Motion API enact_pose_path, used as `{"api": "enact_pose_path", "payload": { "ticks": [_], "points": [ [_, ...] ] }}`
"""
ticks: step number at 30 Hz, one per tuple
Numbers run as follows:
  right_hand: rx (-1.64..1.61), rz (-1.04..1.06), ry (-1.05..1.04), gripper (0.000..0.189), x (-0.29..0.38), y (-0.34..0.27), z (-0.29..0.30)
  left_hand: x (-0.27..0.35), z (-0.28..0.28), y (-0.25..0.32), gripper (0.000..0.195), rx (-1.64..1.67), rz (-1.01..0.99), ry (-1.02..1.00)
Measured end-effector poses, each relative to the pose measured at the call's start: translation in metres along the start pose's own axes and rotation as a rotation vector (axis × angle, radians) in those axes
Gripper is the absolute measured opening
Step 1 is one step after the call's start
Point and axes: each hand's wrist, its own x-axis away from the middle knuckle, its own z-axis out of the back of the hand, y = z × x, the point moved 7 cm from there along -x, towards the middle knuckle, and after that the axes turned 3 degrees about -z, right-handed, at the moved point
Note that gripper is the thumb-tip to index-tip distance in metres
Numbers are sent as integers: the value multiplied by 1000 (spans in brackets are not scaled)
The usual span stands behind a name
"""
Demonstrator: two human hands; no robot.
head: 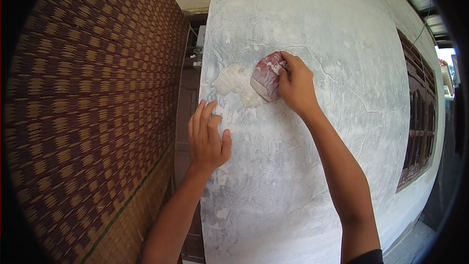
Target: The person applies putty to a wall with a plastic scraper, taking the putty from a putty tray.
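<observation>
My right hand (299,80) grips a reddish, roughly rounded spreader (270,75) by its right side, thumb and fingers pinching it. White paste smears its face, and its lower left edge lies against or very near the plastered wall (271,161). Just left of it, a thick patch of off-white filler (232,79) sits on the wall, uneven and partly under the spreader. Below that patch my left hand (209,137) is raised at the wall's left edge, fingers apart and holding nothing. Whether its fingertips touch the wall, I cannot tell.
A woven brown-and-tan mat (91,91) forms a tall surface on the left. Between it and the wall is a brown wooden door (187,117), with a grey box (201,36) above. Cracks run across the wall; a wooden-framed window (417,117) is at right.
</observation>
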Motion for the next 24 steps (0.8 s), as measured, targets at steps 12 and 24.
{"api": "enact_pose_path", "payload": {
  "ticks": [12,24],
  "points": [
    [-73,-44,224,39,4,19,19,-3,0,2,28,-20,-11,18],
    [9,-72,138,38,15,-2,4,0,1,-1,29,-20,-11,17]
  ]
}}
